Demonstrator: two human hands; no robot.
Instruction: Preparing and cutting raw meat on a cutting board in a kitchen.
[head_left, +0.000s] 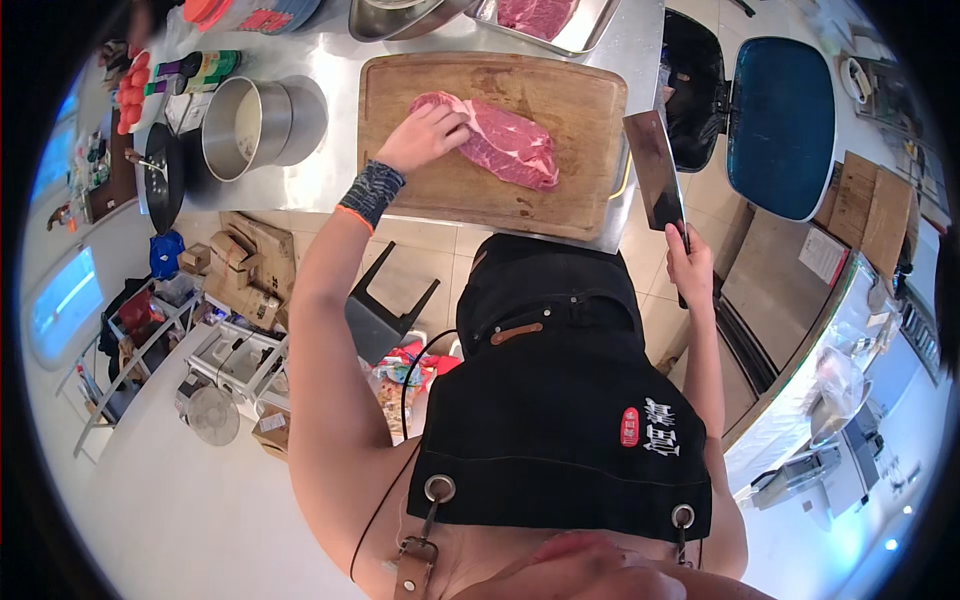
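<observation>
A slab of raw red meat with pale streaks of fat lies on a wooden cutting board. My left hand has its fingers curled over the left end of the slab, and its fingertips partly hide that end. A dark knitted band with an orange edge circles the left wrist. In my right hand is the dark handle of a cleaver. Its broad blade points away from me, held up just right of the board and apart from the meat.
A metal tray with more raw meat stands behind the board. Left of it are a steel pot, a black pan and bottles. Right of the steel table stands a bin with a raised blue lid.
</observation>
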